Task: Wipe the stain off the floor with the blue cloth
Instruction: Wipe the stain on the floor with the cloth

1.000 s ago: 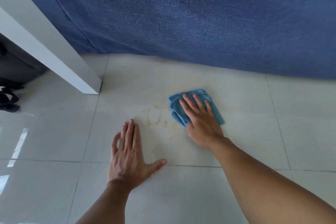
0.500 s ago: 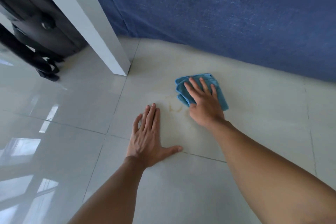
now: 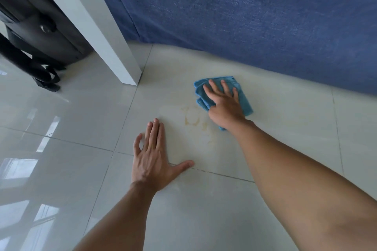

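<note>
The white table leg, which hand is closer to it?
Left. The left hand lies flat on the floor below the white table leg; the right hand presses the blue cloth farther to the right.

both forearms bare, no sleeves or jewellery.

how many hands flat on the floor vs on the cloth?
2 hands. The left hand lies flat on the glossy white tiled floor, near side of the yellowish stain. The right hand presses the folded blue cloth beside it.
</note>
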